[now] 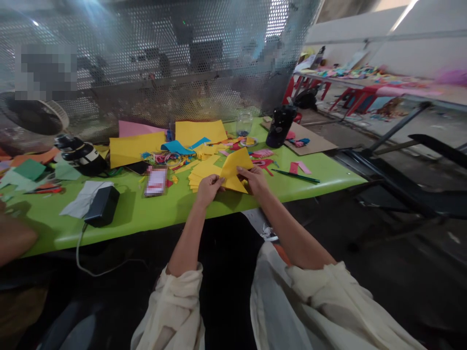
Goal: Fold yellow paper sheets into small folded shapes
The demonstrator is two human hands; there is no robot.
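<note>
Both hands work a folded sheet of yellow craft paper point(234, 171) held just above the near edge of the lime-green plastic table point(153, 209), over a loose stack of yellow paper pieces point(202, 174). The left hand point(208, 188) is closed in a pinch on the sheet's lower left edge, and the right hand point(255, 179) is closed on its right side, fingers curled over the top and thumb beneath. To fold this well, I judge the edges should be lined up before any pressure goes on, one hand pinning the sheet while the other runs the crease from the middle outward, since thin paper skews easily when held in the air. As for containers, a clear glass jar point(243, 124) stands upright further back near the perforated metal screen point(164, 63); what it holds cannot be made out. A black bottle-like object point(279, 126) stands to its right, contents hidden.
</note>
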